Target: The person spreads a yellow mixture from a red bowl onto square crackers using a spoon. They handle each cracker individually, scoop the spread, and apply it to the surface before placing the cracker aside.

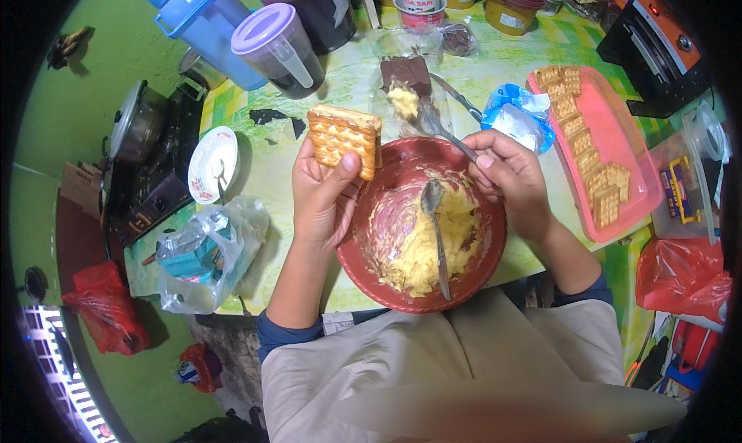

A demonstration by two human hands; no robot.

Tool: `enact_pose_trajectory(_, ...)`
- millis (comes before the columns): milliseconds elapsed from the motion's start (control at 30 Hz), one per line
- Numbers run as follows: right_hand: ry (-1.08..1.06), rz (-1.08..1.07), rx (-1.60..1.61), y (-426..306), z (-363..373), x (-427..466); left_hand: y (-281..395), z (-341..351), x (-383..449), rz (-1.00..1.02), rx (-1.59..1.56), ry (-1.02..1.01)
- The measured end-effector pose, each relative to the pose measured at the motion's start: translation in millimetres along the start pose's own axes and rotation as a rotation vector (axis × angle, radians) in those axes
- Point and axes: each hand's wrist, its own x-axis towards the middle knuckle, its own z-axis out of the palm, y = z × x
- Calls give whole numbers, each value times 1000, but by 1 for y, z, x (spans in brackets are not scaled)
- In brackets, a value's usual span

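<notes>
My left hand (pixel 327 194) holds up a square cracker sandwich (pixel 343 139), thumb across its front face. In my right hand (pixel 507 179) is the handle of a metal fork (pixel 446 133), whose head carries a lump of pale yellow filling (pixel 404 100). That lump is in front of a dark chocolate block (pixel 406 75) lying on clear plastic; whether they touch I cannot tell. Between my forearms stands a red-brown bowl (pixel 362 275), its inside smeared with yellow mixture (pixel 406 263). A metal spoon (pixel 439 240) rests in the bowl, handle towards me.
At right, a pink tray (pixel 629 153) holds a row of crackers (pixel 571 127). Beside it lies a torn blue foil wrapper (pixel 519 118). On the left are a white bowl (pixel 213 165), a plastic bag (pixel 214 257) and a stove (pixel 156 182). Lidded pitchers (pixel 278 49) stand at the back.
</notes>
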Motion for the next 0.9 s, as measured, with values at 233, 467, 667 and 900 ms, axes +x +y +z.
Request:
enact_pose_trajectory(233,5,45,42,1,10,-2,-4,-3,-4,33,250,-28)
enact_pose_trajectory(467,-34,72,38,1,8,-1,0,-1,-3,-70,241,-30)
enact_pose_trajectory(667,-26,60,31,8,12,-2,-1,1,-5,-43,255,-16)
enact_pose_trajectory(900,-89,124,164,6,13,-3,-2,1,-6,-2,281,-2)
